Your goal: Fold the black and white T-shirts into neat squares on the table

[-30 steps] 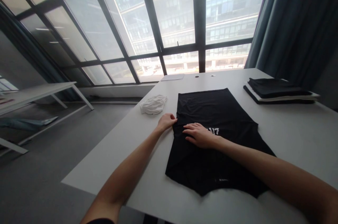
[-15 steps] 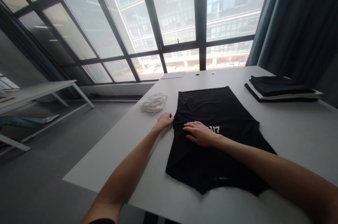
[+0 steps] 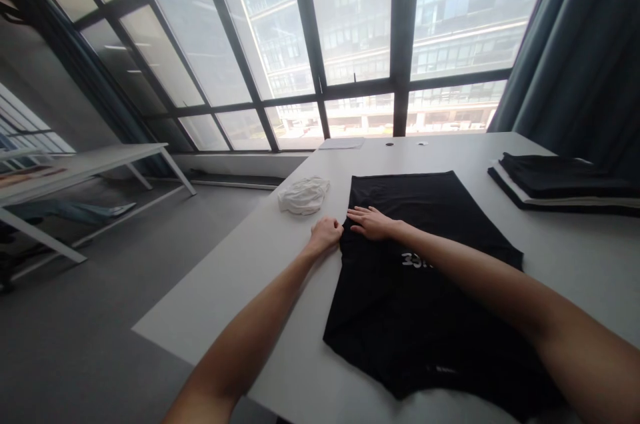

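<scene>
A black T-shirt (image 3: pixel 430 291) with white print lies spread flat on the white table (image 3: pixel 280 264). My left hand (image 3: pixel 326 235) is closed in a pinch on the shirt's left edge, about halfway along it. Just to its right, my right hand (image 3: pixel 370 222) rests on the cloth near the same edge, fingers stretched flat and pointing left. Both forearms reach in from the lower part of the view.
A crumpled white cloth (image 3: pixel 304 195) lies left of the shirt. A stack of folded black and white garments (image 3: pixel 560 181) sits at the table's right. A sheet of paper (image 3: pixel 342 143) lies at the far edge by the window. Another table (image 3: pixel 75 167) stands left.
My right hand has slid from the shirt's printed middle up and left to the edge beside my left hand. The view has shifted a little.
</scene>
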### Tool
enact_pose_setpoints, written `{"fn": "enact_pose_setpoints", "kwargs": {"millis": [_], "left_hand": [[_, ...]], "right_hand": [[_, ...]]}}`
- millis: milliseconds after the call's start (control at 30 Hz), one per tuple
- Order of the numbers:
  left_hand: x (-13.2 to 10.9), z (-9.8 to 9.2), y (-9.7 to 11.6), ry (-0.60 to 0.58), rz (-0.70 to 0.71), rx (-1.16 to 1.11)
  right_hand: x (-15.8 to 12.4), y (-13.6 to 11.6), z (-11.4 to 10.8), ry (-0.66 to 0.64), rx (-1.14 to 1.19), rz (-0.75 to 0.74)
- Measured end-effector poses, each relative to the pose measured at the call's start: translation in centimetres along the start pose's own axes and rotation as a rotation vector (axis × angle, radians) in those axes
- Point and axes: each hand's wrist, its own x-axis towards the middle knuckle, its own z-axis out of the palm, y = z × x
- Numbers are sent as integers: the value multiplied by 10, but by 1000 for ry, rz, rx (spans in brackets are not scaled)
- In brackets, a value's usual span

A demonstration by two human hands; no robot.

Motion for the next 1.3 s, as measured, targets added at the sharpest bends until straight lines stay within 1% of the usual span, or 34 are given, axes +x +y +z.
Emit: {"fn": "enact_pose_setpoints", "kwargs": {"millis": [67,200,333,467,667,767,867,933,1067,1200,1300], "left_hand": [[1,1,-1,-5,-1,-7],[3,2,-3,-24,-11,-30],[3,3,-3,-41,-34,-45],[1,4,-2,-30,-41,-46],[1,1,-3,-40,-58,-52],[1,-1,-5,-54,-65,-62],[1,-1,-5,-57,-70,-71],[0,-2,-4,-62,-75,-80],[-1,-7,-4,-98,-81,-107],[0,-13,-4,-138,-92,-131],[1,-13,-4,-144,-104,-141]], "right_hand": [[-3,10,4,-51,21,-13],[-14,22,4,-61,34,-8],[-16,21,2,-45,19,-12],[-11,22,4,-27,18,4],[-5,25,0,-49,8,4],[-8,23,-4,4,-5,-44],[-12,19,-5,81,-13,-167],[-15,17,-5,65,3,-230],[-17,19,-3,12,57,-231],[-19,25,-5,15,80,-262],[-21,28,-6,28,69,-296]]}}
